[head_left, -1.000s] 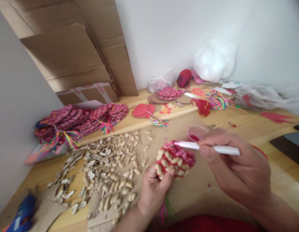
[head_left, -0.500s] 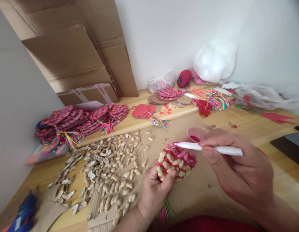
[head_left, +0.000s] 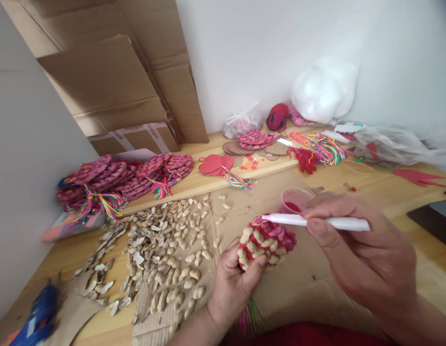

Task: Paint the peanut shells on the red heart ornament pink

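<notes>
My left hand [head_left: 234, 281] grips a red disc covered with peanut shells [head_left: 264, 244], its thumb across the lower front. Shells along the disc's upper and right side are pink, while the others keep their tan colour. A white paintbrush or pen with a pink tip [head_left: 321, 222] is pinched in my right hand [head_left: 367, 259], its tip touching the upper edge of the disc. Behind the brush stands a small clear cup of pink-red paint [head_left: 295, 199]. Green and pink strands [head_left: 249, 319] hang below my left hand.
Loose peanut shells [head_left: 172, 259] cover the cardboard at left. A blue glue gun [head_left: 41, 315] lies at the lower left. Pink shell discs with tassels [head_left: 111, 178] are piled on the back ledge, beside red paper circles [head_left: 213, 164]. Colourful tassels [head_left: 325, 148] lie farther right.
The view has shifted slightly, so everything sits a little farther right. The brush tip stays at the disc's upper edge, and both hands keep their holds.
</notes>
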Action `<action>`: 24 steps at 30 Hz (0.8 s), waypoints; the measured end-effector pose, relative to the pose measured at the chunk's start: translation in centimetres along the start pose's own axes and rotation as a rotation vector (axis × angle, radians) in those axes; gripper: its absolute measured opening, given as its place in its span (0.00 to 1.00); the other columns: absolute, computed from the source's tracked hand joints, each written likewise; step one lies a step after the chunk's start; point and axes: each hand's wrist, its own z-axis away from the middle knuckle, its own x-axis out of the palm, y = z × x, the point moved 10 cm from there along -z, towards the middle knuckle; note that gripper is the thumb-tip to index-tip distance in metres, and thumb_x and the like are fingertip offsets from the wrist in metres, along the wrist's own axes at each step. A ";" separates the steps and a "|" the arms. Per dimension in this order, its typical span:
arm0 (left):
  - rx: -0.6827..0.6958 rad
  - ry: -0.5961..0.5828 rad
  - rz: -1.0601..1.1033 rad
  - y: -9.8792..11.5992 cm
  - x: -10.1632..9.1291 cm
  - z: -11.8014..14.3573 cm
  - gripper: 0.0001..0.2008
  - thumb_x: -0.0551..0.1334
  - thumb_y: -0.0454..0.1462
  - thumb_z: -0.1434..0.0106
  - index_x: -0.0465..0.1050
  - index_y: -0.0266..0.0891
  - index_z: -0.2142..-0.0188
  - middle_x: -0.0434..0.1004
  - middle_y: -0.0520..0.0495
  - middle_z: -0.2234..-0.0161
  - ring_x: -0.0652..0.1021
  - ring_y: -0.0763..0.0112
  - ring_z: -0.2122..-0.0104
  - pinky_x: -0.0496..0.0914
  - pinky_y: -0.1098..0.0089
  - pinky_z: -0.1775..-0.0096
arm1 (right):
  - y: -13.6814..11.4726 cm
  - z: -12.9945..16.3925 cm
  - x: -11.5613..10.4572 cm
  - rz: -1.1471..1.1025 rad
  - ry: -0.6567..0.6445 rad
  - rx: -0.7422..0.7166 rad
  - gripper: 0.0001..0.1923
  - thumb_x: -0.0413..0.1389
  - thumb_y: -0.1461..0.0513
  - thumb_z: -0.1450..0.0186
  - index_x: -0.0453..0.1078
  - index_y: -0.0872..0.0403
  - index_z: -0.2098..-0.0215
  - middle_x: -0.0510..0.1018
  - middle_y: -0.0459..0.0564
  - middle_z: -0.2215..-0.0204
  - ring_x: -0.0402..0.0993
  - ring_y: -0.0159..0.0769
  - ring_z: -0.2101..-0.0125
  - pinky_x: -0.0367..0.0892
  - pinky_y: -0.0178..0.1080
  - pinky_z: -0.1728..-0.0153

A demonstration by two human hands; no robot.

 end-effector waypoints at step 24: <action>-0.001 0.006 -0.008 -0.1 0.0 0.1 0.08 0.66 0.42 0.32 0.82 0.40 0.62 0.81 0.43 0.63 0.79 0.62 0.61 0.73 0.66 0.54 | 0.3 0.0 -0.8 0.006 0.046 0.005 0.08 0.61 0.68 0.37 0.74 0.49 0.61 0.79 0.45 0.68 0.80 0.39 0.58 0.74 0.44 0.50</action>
